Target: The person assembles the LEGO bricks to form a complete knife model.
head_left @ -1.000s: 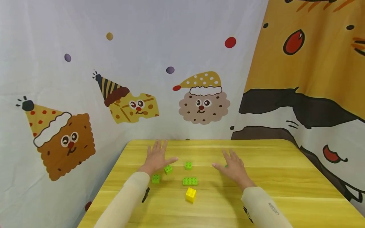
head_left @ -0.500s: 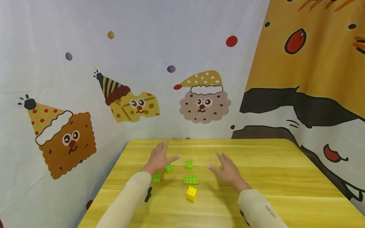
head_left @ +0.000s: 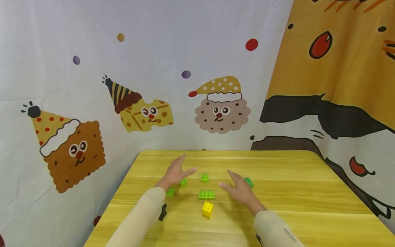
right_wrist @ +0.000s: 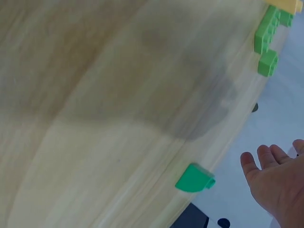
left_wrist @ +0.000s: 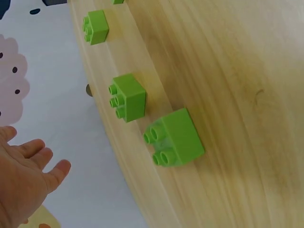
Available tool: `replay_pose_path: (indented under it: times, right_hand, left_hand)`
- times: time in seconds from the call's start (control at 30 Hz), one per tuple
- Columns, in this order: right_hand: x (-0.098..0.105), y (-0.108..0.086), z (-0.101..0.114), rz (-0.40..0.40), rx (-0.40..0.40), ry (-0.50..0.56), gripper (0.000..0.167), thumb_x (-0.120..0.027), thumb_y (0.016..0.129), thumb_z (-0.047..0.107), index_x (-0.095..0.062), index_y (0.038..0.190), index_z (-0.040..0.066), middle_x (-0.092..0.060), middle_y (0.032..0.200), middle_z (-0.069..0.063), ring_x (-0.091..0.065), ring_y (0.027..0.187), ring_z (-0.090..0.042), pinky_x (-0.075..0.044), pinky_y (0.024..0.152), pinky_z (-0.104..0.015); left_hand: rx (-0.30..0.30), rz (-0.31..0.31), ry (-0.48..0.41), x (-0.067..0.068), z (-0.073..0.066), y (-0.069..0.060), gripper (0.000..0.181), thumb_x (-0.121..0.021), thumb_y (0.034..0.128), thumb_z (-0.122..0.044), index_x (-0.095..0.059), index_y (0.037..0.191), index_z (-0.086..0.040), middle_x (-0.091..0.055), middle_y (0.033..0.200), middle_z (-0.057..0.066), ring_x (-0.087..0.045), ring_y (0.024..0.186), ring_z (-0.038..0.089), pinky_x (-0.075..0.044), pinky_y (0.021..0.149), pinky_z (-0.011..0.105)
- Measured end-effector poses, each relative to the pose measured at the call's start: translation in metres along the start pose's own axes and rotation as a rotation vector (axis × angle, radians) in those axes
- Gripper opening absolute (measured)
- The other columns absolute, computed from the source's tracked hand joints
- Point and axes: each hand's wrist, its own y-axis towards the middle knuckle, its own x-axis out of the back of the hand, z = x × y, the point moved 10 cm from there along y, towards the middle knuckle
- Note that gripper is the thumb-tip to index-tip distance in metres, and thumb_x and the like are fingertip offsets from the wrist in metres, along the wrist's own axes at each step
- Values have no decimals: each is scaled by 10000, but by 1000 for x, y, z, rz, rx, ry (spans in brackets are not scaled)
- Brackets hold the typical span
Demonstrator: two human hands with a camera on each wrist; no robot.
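My left hand (head_left: 176, 172) hovers above the left of the table, thumb apart from the fingers, holding nothing. Beneath and beside it lie two light green bricks (head_left: 170, 192) (head_left: 183, 182). A third small green brick (head_left: 204, 178) sits between the hands, behind a longer green brick (head_left: 206, 195) and a yellow brick (head_left: 207, 209). My right hand (head_left: 241, 190), also empty with fingers extended, is over the table just left of a darker green piece (head_left: 249, 182). In the right wrist view that darker piece (right_wrist: 194, 178) has a sloped or rounded side.
The wooden table (head_left: 296, 192) has a rounded back edge against a white curtain (head_left: 172, 27) printed with cartoon food. An orange and black print (head_left: 327, 75) covers the curtain's right side.
Both hands have moved slightly inward, the right one farther, toward the left and nearer the middle. The darker green piece has come fully into sight. The bricks have stayed in place.
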Motion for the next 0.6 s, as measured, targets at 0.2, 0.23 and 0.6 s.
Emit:
replay_pose_path:
  times: [0.2,0.23,0.6]
  right_hand:
    - [-14,-6,0,12,-16,44,861,-590,905,640,-355,1543,112,-331,1557,-203,-301,1409,-445,-256,1094,-633]
    - [-15,-7,1,12,-13,44,851,-590,909,633,-361,1540,110,-342,1551,-204,-310,1405,-444,-259,1095,-628]
    - [-32,-23,2,56,-42,136,851,-587,917,622,-370,1528,71,-415,1494,-231,-427,1323,-455,-365,1019,-633]
  left_hand:
    - [17,18,-87,-5,0,-3,959,-645,888,-608,-204,1593,-131,-209,1610,185,-188,1466,395,-197,1129,610]
    - [20,19,-97,-6,0,-4,952,-646,891,-602,-209,1592,-129,-212,1610,183,-190,1466,394,-198,1129,610]
    - [15,56,-234,-14,0,-6,924,-646,884,-611,-238,1588,-173,-336,1560,166,-310,1423,375,-322,1073,601]
